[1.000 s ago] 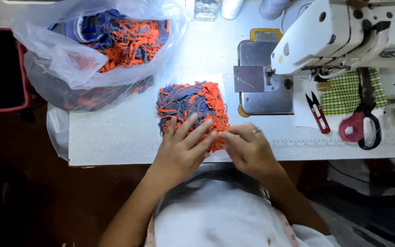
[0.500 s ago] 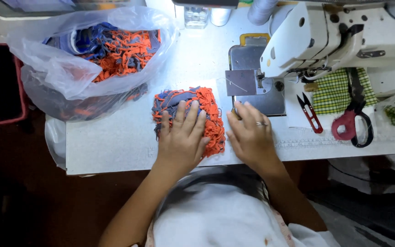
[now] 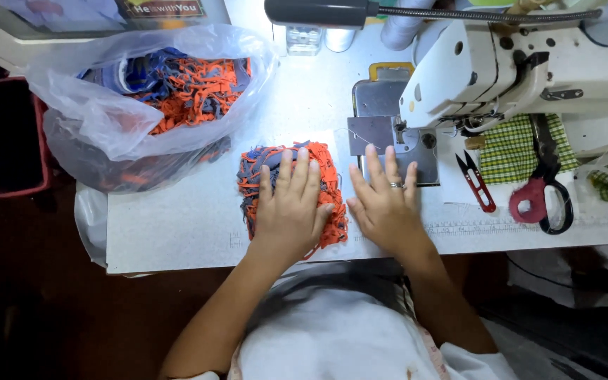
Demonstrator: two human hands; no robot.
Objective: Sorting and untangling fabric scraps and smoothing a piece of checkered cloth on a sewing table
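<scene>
Surface: white tabletop [image 3: 177, 225] under a bright lamp, dark floor along the left and lower edges of the frame.
Left fingers: spread flat and straight [image 3: 297, 169], gripping nothing, pressing down on top of the fabric stack.
Right fingers: also splayed and flat [image 3: 381, 169], a ring on one; they lie on the bare tabletop and, it seems, on the near edge of the metal plate, though the glare makes that contact hard to judge.
Left hand [image 3: 290, 207]: covers the middle and lower right of the stack, wrist towards the bottom of the frame.
Right hand [image 3: 387, 211]: just beside the stack's right edge, between it and the machine.
Fabric stack [image 3: 258, 172]: a squarish pile of orange and blue-grey pieces at centre frame, no clear long axis; it lies directly under the left hand and immediately left of the right hand.
Nearer hand: the left, already on it.
Sewing machine [image 3: 501, 70]: white, upper right, its metal plate [image 3: 374, 130] just up and right of the stack.
Plastic bag [image 3: 107, 112]: clear, upper left, holding more of the same fabric.
Right of frame: red thread snips [image 3: 478, 184], red-handled scissors [image 3: 543, 197], green checked cloth [image 3: 511, 151].
</scene>
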